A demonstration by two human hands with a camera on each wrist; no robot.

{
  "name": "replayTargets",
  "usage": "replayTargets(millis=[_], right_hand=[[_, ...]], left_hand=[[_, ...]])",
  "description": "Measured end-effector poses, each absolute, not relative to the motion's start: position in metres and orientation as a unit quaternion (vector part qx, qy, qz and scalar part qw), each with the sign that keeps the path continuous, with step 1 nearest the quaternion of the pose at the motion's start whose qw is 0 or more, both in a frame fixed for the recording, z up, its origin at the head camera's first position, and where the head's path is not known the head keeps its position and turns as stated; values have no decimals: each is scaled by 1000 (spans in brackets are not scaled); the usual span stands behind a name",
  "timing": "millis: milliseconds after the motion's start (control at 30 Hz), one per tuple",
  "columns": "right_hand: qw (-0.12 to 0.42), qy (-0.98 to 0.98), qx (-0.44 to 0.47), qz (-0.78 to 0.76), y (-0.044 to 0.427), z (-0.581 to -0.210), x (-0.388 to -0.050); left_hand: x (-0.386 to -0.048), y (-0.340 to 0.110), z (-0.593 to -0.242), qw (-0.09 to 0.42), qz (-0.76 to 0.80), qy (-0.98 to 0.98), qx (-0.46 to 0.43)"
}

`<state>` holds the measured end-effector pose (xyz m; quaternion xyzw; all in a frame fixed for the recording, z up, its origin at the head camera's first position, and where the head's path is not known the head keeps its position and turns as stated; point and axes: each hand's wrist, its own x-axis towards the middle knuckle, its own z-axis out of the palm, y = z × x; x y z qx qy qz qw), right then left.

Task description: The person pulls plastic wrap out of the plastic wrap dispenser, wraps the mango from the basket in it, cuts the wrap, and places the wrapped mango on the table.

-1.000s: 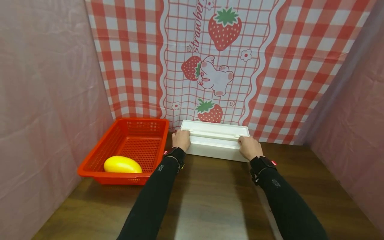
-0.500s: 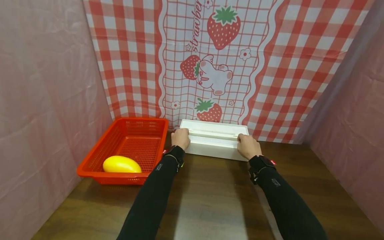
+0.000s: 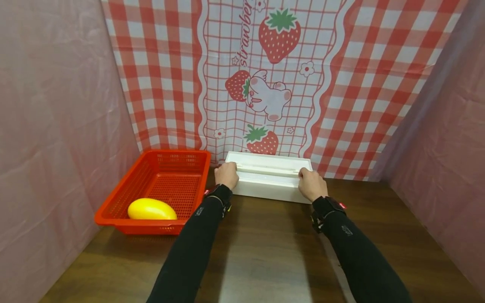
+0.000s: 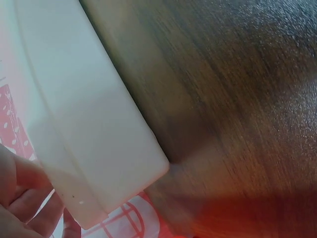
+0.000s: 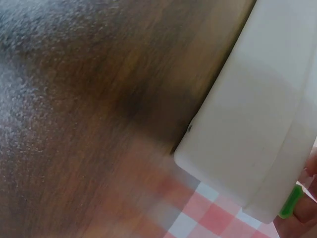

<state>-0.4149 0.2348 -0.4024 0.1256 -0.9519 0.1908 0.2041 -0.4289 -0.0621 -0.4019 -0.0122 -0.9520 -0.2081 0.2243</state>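
A long white plastic box (image 3: 270, 190), shaped like a cling film dispenser, sits at the back of the table. Its top has a raised rear panel (image 3: 269, 160) and a pale bar (image 3: 267, 169) running lengthwise. My left hand (image 3: 227, 175) grips the left end near the bar, fingers curled. At the right end, my right hand (image 3: 313, 184) holds on in the same way. Fingers (image 4: 34, 203) show behind the box's corner in the left wrist view. A small green piece (image 5: 291, 201) lies by my right fingers. The box's inside is mostly hidden.
To the left stands a red plastic basket (image 3: 107, 210) with a yellow mango-shaped fruit (image 3: 151, 209) in it. A strawberry-print checked cloth (image 3: 170, 84) hangs right behind the box. Pink cloth (image 3: 57, 126) walls both sides of the brown wooden table (image 3: 265, 252).
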Motion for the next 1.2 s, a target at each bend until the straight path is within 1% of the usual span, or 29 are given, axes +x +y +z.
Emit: replayTargets(millis=[133, 567, 867, 1200], right_hand=[[208, -950, 116, 203, 235, -400, -412], [201, -946, 100, 234, 225, -399, -415], [205, -938, 117, 252, 231, -395, -409], [212, -929, 122, 278, 233, -387, -410]], left_hand=[[-429, -62, -401, 229, -219, -948, -18], [-425, -70, -394, 209, -215, -954, -18], [-424, -65, -389, 187, -234, -954, -17], [-423, -67, -379, 183, -266, -946, -8]])
